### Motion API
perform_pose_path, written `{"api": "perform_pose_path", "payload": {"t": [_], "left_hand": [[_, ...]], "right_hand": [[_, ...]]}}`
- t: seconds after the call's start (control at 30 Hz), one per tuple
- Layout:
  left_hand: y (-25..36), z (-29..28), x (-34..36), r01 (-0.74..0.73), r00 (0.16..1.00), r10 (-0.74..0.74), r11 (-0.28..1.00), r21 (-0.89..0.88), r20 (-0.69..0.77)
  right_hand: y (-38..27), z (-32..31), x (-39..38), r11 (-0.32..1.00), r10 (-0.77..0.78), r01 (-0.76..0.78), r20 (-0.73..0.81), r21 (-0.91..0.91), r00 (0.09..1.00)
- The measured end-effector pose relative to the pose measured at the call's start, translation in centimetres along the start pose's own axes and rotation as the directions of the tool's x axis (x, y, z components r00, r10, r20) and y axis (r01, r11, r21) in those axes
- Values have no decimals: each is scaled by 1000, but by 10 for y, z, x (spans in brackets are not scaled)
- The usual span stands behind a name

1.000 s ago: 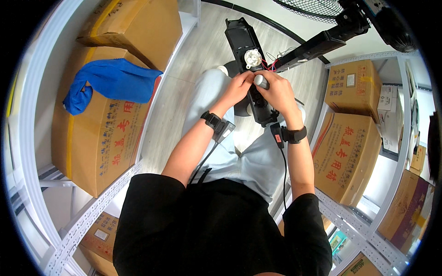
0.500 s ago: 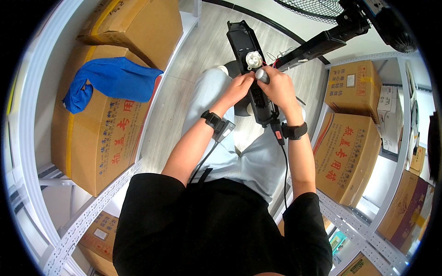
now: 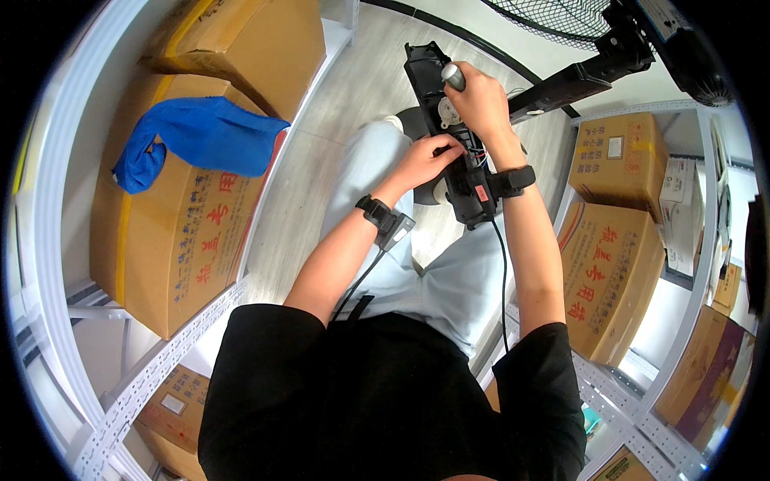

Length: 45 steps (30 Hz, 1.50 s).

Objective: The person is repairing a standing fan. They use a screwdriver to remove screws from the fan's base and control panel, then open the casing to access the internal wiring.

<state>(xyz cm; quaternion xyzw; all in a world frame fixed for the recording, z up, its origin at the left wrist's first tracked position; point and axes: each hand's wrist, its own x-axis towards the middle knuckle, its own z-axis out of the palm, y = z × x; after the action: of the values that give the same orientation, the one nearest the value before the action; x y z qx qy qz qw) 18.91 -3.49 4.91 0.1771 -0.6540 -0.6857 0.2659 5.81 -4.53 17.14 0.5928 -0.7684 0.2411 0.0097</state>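
A long black plastic housing (image 3: 472, 210) with its inside facing up lies over my knees, pointing away from me. In it sits a round white part (image 3: 448, 112), with thin wires close by. My right hand (image 3: 484, 104) is closed round the grey handle of a screwdriver (image 3: 453, 76), held over the far half of the housing, beside the round part. The tool's shaft and tip are hidden by the hand. My left hand (image 3: 427, 163) has its fingers bent together at the middle of the housing, near the wires. Whatever the fingertips pinch is too small to see.
A black fan pole (image 3: 561, 84) and a wire fan cage (image 3: 553, 20) stand at the far right. Shelves on both sides hold cardboard boxes (image 3: 613, 280). A blue cloth (image 3: 212, 132) lies over the left boxes. A black cable (image 3: 504, 280) trails along my right forearm.
My right hand has moved away from me along the housing with the screwdriver, from its middle to beside the round part. My left hand has shifted slightly right and nearer, apart from the right.
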Motion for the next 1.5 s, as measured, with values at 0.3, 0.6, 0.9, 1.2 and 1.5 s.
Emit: {"api": "perform_pose_path", "payload": {"t": [0.3,0.6,0.9,1.2,1.5], "left_hand": [[-2,-5,-1,-60,998,60,998,-4,-6],[8,-6,-5,-42,997,34,994,-102,-75],[8,-4,-2,-81,992,67,988,-134,-110],[5,0,3,-162,975,132,973,-163,-182],[1,-1,2,-130,985,82,932,-337,-152]], "right_hand": [[-12,-47,-29,966,171,-129,-180,223,969],[-14,-116,-89,984,141,-86,-397,153,907],[-13,-114,-136,837,439,-252,-321,486,839],[-13,-107,-133,828,421,-182,-374,530,826],[-19,-94,-95,807,347,-46,-409,589,844]]}}
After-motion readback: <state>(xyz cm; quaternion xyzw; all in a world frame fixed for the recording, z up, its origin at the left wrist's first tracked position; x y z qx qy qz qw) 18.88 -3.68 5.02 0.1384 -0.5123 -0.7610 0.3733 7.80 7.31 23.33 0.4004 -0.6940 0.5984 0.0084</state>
